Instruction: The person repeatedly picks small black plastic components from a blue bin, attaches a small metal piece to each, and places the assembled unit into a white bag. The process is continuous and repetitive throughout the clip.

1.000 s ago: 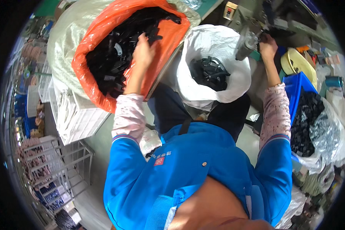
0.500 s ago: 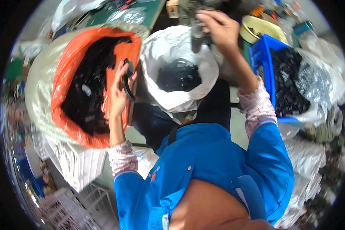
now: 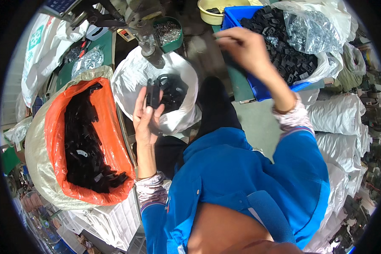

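My left hand is closed on a black plastic part, held over the near side of a white sack. Inside that sack lie more black pieces, some of them curved. My right hand hovers by the left edge of a blue bin; its fingers are smeared by motion, so whether they hold anything is hidden from me. Small black blocky parts fill the bin, along with a clear bag of metal pieces.
To the left stands a large sack with an orange liner, holding black parts. A metal machine head juts over the white sack. Behind it sit a green tray of small metal pieces and a yellow basin. White wrapped bundles are stacked at right.
My view has shifted. The left hand went from beside the orange liner to over the white sack, still with a black part. My right hand left the machine and came beside the blue bin.
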### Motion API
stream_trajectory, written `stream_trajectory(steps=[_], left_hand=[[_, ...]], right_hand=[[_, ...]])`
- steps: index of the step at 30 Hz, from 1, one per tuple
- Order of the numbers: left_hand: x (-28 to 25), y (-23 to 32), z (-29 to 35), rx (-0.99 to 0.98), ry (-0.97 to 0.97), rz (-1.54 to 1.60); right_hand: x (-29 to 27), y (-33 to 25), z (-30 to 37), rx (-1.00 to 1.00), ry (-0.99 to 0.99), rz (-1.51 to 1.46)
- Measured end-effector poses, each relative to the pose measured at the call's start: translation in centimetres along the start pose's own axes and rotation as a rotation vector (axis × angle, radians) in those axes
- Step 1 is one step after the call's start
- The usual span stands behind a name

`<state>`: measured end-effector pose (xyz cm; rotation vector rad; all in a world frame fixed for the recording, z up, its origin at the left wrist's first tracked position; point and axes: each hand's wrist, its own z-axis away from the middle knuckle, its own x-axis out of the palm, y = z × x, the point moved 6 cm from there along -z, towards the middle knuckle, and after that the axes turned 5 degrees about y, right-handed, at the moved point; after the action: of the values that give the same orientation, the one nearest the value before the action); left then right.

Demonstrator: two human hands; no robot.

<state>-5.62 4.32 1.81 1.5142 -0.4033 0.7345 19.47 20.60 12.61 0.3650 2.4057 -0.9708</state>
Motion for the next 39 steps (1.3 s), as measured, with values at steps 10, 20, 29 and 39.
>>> stream_trajectory(steps=[10,20,29,39], left_hand=[[9.0,-6.3,-3.2,-0.318,-0.079,0.214],[17.7,-11.3,-8.2,-0.352,-0.167,-0.354],[16.3,-11.3,-6.9,-0.510,-0.317,-0.040],[14.8,-11.3,-4.5,-0.536,-0.250,0.109]], right_hand=[[-7.2,16.7,6.7,0.608,-0.388,0.571],[-8.7,0.6,4.6,-0.037,-0.336,0.159],[-11.5,8.7,3.0,0.290,-0.243,0.063],[-5.5,14.6,7.0,0.158,-0.653,0.711]])
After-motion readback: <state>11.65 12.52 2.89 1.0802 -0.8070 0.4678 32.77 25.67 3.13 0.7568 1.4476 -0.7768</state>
